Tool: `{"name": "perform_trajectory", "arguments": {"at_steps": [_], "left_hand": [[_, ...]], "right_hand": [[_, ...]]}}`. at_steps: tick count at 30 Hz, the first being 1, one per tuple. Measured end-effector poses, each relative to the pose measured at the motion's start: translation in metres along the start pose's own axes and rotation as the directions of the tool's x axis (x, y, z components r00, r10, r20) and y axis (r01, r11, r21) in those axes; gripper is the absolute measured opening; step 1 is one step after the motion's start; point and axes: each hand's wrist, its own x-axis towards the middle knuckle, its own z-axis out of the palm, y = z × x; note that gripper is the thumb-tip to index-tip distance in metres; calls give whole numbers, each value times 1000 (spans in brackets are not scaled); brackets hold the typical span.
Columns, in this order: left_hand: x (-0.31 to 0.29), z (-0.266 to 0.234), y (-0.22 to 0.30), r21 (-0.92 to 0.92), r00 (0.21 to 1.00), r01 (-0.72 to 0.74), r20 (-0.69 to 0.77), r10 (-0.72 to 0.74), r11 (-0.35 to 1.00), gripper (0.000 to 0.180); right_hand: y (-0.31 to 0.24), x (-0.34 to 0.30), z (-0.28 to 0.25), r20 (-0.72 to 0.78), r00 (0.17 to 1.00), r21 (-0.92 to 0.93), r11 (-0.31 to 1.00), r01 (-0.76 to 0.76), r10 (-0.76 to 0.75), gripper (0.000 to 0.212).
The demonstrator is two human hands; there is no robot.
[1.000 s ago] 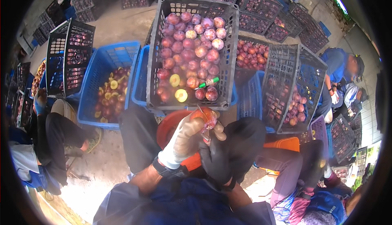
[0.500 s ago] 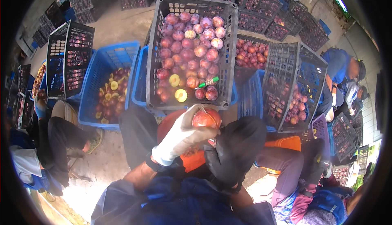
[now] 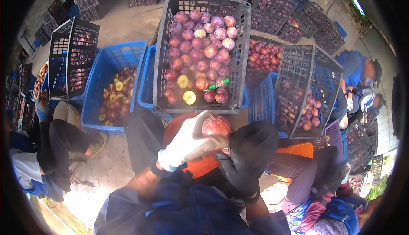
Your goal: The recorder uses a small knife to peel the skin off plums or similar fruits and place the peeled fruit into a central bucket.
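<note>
In front of my lap, my white-gloved left hand is closed round a reddish plum, its thumb and fingers at the fruit's left and underside. Just below and to the right of that plum, my black-gloved right hand is closed. A small pale and reddish end shows at its fingers, but what it belongs to is hidden. Beyond my hands, a black plastic crate full of plums tilts toward me. On the plums near its front lie two yellow cut halves and a green marker pen.
A blue crate at the left holds cut and whole plums. Black crates of plums lean at the right, and more are stacked at the back. Co-workers sit close on both sides. An orange plastic tub stands between my knees.
The plum has turned a little in my left hand. My right hand has shifted slightly down and right, and its fingers have drawn away from the fruit's right side.
</note>
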Motion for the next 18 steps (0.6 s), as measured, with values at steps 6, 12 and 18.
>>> {"name": "perform_trajectory", "arguments": {"at_steps": [6,12,18], "left_hand": [[-3,24,8,-557,992,97,-9,-123,825,54],[-6,35,-9,-656,996,54,-14,-83,753,47],[-12,12,-20,-515,994,102,10,-112,851,55]], "right_hand": [[-2,4,9,5,996,142,986,-92,92,23],[6,9,28,-105,990,37,995,96,-91,30],[-1,2,20,-67,993,-142,986,89,-99,22]]}}
